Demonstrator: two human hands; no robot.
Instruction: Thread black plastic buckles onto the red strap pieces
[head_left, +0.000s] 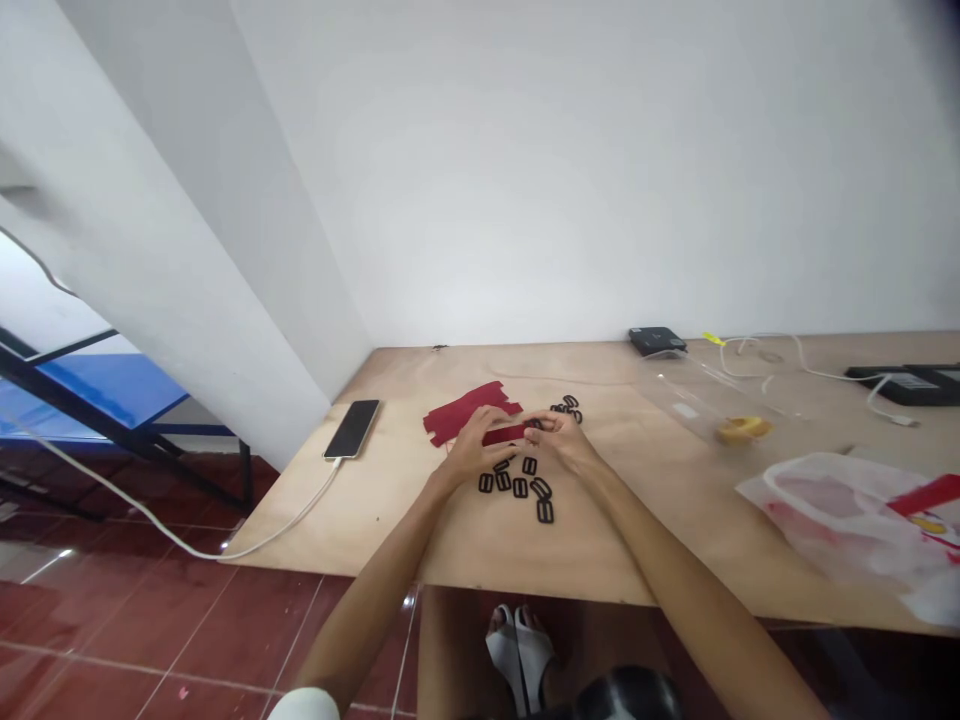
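Two bare hands work over a wooden table [405, 520], whose far edge meets a pale wall [525, 180] and whose near edge passes beneath both forearms. Bare wood lies between the phone [351, 430] and the left forearm, and again between the right forearm and the crumpled plastic bag [832, 520]. Closer in, room is tighter: loose black buckles [520, 488] lie scattered just on the near side of the hands, and a pile of red strips [459, 412] lies just beyond the left.

The handled red strip [504, 435] is between the hands, its long axis running roughly sideways, nearly parallel to the table's near edge; its right end points to the black buckle [533, 424] at the right fingertips.

The left hand [478, 442] curves about the strip, thumb on the near side and fingers beyond, set apart; whether they grip it cannot be told. The right hand [564, 438] has thumb and index finger nearly together, pinching the black buckle.
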